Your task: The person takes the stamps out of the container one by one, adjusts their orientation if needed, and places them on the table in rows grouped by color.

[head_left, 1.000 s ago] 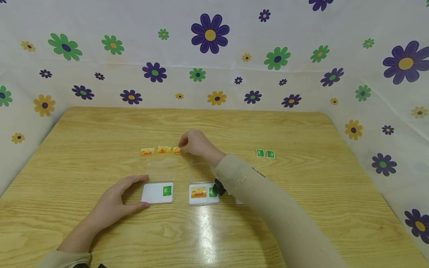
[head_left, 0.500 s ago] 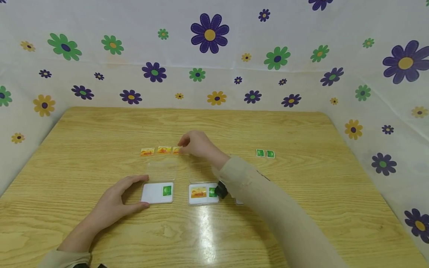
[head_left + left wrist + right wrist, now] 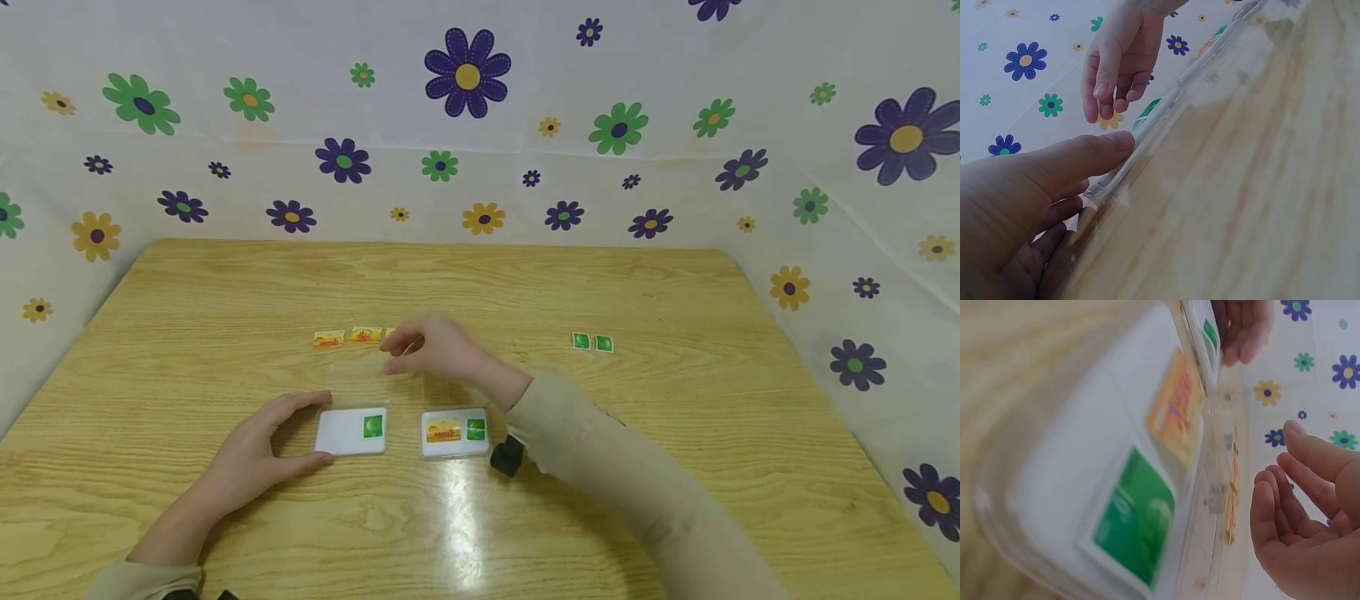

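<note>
Left fingers (image 3: 302, 402) grip one case (image 3: 341, 432); another's orange label (image 3: 443, 430) is illegible.

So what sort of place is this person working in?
Likely a screened-off indoor workspace: there's a wood-grain table, flower-print sheeting behind it and along both sides, and clear plastic cases set out.

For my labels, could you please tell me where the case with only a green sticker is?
The case lies left of centre in the head view, against the left hand, left of the two-sticker case.
</note>
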The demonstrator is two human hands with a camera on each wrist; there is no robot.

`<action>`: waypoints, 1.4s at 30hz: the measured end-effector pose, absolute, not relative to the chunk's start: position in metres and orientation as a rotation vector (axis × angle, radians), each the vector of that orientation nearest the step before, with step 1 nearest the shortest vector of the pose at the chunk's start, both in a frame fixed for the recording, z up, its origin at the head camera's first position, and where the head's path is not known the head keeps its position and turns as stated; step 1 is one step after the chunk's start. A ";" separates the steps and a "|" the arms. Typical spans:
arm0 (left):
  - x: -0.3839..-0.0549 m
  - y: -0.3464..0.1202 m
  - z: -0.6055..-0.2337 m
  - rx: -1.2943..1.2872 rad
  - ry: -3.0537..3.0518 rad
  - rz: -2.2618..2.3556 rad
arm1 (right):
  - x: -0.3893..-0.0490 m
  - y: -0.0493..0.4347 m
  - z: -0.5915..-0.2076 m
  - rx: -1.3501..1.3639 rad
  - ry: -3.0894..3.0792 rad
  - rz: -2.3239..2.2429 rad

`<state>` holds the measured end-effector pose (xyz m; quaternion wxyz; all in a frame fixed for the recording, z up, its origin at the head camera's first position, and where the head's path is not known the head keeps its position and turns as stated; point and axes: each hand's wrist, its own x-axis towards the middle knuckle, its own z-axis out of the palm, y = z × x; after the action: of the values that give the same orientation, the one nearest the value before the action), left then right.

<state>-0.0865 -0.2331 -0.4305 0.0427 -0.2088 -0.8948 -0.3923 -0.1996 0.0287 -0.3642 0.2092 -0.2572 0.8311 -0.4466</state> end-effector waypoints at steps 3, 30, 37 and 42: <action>-0.086 -0.233 -0.430 -0.638 -2.735 -1.193 | -0.191 0.026 -0.364 -0.740 2.273 -1.221; -0.087 -0.234 -0.431 -0.626 -2.752 -1.203 | -0.163 0.007 -0.377 -0.837 2.244 -1.024; -0.087 -0.234 -0.430 -0.620 -2.758 -1.200 | -0.160 0.006 -0.376 -0.849 2.261 -1.004; -0.086 -0.234 -0.429 -0.623 -2.756 -1.209 | -0.158 0.007 -0.377 -0.906 2.282 -1.005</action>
<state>-0.0860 -0.2336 -0.4293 0.0341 -0.2024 -0.8963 -0.3931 -0.1581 0.0065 -0.3773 0.2416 -0.3314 0.8347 -0.3676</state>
